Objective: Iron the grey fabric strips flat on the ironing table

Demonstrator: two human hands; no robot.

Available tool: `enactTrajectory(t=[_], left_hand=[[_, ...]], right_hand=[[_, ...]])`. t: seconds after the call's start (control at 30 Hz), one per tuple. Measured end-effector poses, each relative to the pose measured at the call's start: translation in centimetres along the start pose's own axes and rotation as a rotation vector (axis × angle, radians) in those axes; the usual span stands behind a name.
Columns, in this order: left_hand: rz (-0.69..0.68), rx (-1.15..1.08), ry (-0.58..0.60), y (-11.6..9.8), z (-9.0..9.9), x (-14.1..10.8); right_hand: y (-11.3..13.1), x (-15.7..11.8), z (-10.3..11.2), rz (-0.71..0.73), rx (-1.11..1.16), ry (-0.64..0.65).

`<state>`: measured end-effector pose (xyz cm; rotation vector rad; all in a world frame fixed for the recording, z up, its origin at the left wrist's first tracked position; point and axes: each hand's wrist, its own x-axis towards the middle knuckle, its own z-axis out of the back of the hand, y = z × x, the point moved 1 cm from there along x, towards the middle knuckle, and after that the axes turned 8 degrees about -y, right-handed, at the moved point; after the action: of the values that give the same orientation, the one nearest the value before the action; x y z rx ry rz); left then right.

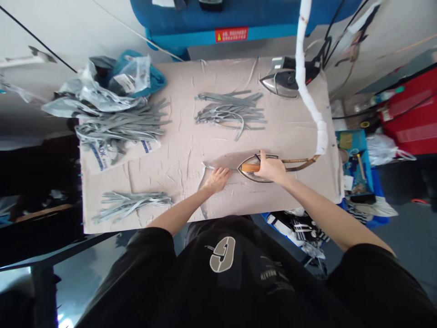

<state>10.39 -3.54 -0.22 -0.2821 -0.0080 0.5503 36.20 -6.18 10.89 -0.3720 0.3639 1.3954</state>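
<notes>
The right hand (271, 167) is wrapped tight around the wooden handle (250, 167) of a small pointed iron (254, 175), with the fingers (262, 157) closed over the top. The iron is sat flat on the bench (191, 200), right of centre, with its tip aimed left. A braided cord (300, 160) is run off the back of it to a fat white-wrapped hose (309, 102).

The left hand (216, 179) is laid flat on the bench just ahead of the iron's tip, its fingers (225, 172) open and a bit spread, with nothing gripped. A thin grey strip (218, 165) is stretched from under the iron's tip past that hand, and its loose end is curled down by the wrist. Whether the hand is actually touching it is hard to tell from here.

The bench is covered by a creased beige sheet, and three bunches of grey strips are spread over it: one in the middle (230, 109), a big one on the left (123, 127), and one near the front (131, 205). The left bunch is partly lying on a paper sack with blue print (118, 155), and a heap of plastic bags (92, 93) is piled behind it. A second iron (285, 79) is parked at the far end, and a blue tray of tools (351, 141) is seen off to the right.
</notes>
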Motion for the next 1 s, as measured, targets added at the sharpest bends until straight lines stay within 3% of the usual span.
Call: enactTrajectory(t=[0.2, 0.47, 0.77, 1.0], left_hand=[[0.016, 0.006, 0.005, 2.2, 0.2, -1.7], [0.035, 0.010, 0.011, 4.1, 1.4, -3.9], [0.072, -0.022, -0.003, 5.7, 1.4, -4.6], [0.135, -0.045, -0.024, 8.2, 1.0, -4.4]], right_hand=[[3.3, 0.4, 0.0, 0.031, 0.032, -0.002], [4.6, 0.4, 0.4, 0.042, 0.054, -0.002], [9.1, 1.1, 0.4, 0.090, 0.105, -0.030], [9.7, 0.8, 0.3, 0.046, 0.107, -0.056]])
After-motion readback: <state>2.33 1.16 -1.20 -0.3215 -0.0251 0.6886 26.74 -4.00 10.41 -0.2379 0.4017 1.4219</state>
